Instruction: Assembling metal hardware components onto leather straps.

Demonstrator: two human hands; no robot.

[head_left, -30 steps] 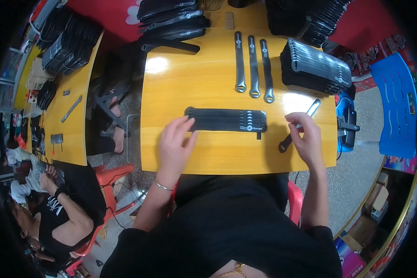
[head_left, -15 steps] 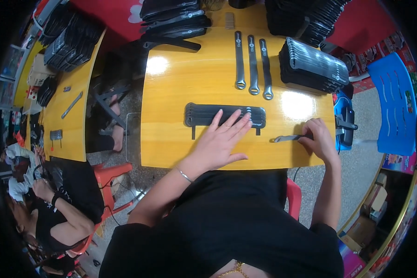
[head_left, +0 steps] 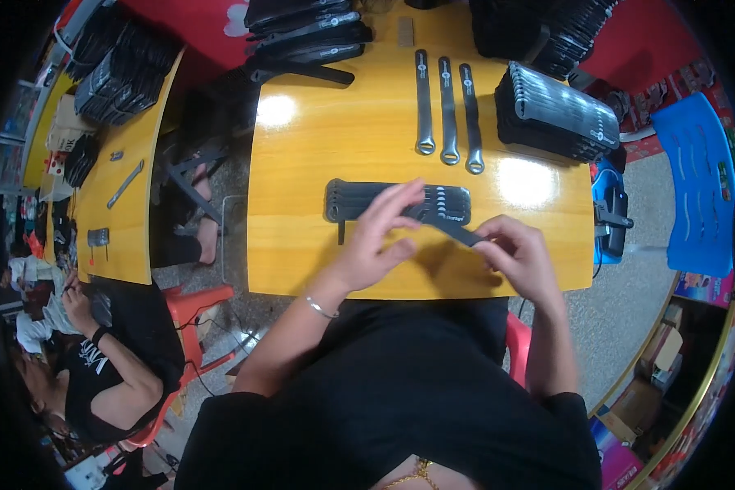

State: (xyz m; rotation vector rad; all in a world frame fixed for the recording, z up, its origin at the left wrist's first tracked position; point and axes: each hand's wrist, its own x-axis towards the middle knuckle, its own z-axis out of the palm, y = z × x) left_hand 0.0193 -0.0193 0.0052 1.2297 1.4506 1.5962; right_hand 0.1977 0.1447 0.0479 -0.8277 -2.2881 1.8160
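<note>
My right hand (head_left: 521,255) pinches one end of a dark flat strap (head_left: 456,232), lifted over the front of the yellow table (head_left: 290,257). The strap slants up leftward to the fingers of my left hand (head_left: 377,237). Those fingers are stretched out and apart; whether they touch the strap is hard to tell. Behind my left hand, a row of overlapping black straps (head_left: 347,196) lies flat, partly covered by the hand. A narrow dark strip pokes out below its left end. Farther back, three separate straps (head_left: 449,110) lie side by side, their looped ends toward me.
A thick stack of straps (head_left: 555,114) sits at the right, with more black bundles (head_left: 306,37) along the far edge. A blue plastic chair back (head_left: 694,184) stands off to the right. At a second table (head_left: 131,220) on the left, a person (head_left: 106,367) sits working.
My right hand has moved left and raised the strap off the table. My left hand has lifted from the strap row, its fingers now beside the raised strap.
</note>
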